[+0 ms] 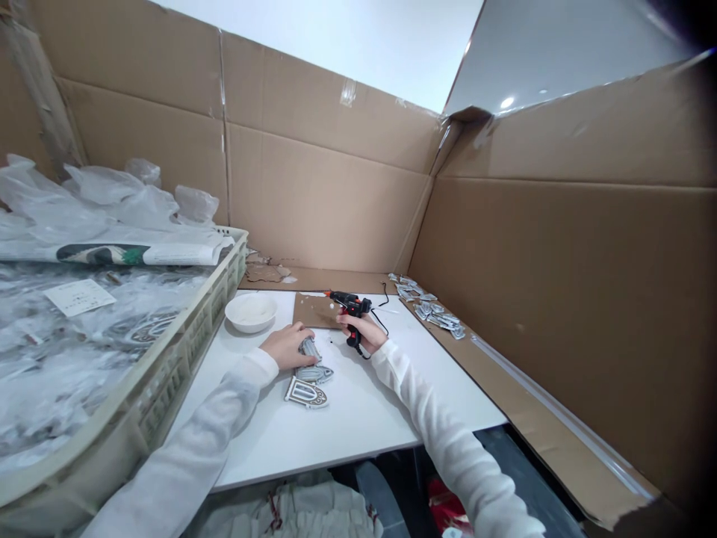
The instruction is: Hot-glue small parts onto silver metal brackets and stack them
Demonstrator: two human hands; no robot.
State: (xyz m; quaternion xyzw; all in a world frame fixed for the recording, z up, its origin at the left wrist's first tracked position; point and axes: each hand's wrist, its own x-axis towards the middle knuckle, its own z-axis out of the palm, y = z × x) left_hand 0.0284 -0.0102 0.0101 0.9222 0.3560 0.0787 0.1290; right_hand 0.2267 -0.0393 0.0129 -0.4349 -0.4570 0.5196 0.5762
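In my right hand (363, 331) is a black hot glue gun (350, 302) with an orange tip, pointing left over a brown cardboard piece (317, 310). A glue stick (385, 310) juts from its back, and a black cord trails behind it. My left hand (290, 346) is closed around a small grey-white arched ornament (308, 348). Just below it on the white table lie another grey ornament (314, 373) and a white arched plaque (306, 393) with brown scrollwork.
A white bowl (250, 312) stands left of the cardboard piece. Further left, a cream plastic crate (168, 396) holds many bagged pieces. Several small ornaments (440, 317) are piled on the cardboard ledge at right. Tall cardboard walls (330, 179) enclose the white table (386, 411).
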